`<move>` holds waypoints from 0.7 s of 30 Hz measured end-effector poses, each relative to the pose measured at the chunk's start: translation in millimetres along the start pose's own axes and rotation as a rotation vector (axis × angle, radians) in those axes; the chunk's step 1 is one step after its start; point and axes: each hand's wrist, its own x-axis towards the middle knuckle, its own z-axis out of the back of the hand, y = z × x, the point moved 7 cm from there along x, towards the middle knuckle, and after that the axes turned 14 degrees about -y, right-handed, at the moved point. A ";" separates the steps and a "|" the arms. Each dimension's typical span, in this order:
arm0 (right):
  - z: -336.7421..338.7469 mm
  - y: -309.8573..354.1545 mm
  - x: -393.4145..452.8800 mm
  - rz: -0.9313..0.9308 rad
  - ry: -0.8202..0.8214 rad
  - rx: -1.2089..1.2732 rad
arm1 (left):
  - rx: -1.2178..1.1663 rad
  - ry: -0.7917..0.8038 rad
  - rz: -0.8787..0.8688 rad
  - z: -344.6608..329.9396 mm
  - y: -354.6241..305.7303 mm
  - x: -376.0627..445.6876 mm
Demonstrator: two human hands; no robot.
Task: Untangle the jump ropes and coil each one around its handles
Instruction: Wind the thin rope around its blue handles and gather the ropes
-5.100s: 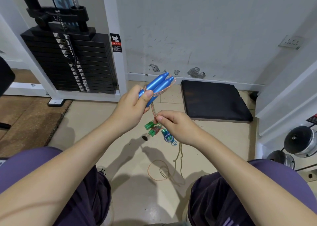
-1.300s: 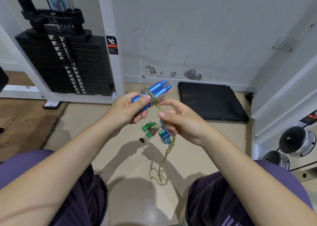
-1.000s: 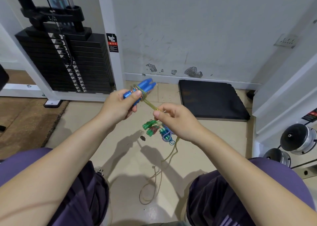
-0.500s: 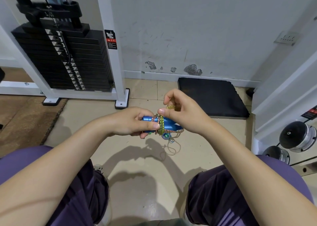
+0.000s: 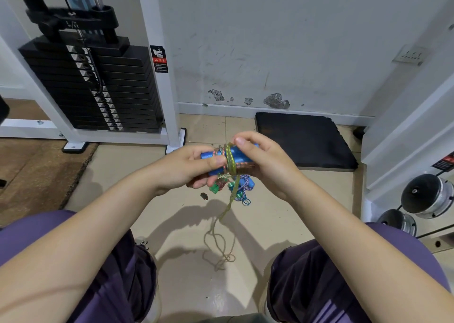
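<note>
Over beige floor tiles (image 5: 196,224), our left hand (image 5: 186,168) gripped two blue plastic jump-rope handles (image 5: 216,158); our right hand (image 5: 260,160) pinched yellow-green braided rope (image 5: 231,158) around them. Keeping tension should tighten coils.

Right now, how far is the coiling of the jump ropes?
Done: several turns of rope already circle the blue handles. In hand: the left hand grips the handles, and the right hand guides the rope. Left: the loose tail on the floor, and another rope bundle below.
</note>
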 end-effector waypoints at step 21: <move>-4.8 23.8 -8.0 0.431 -0.059 -0.710 | 0.386 -0.019 0.107 16.0 15.1 3.1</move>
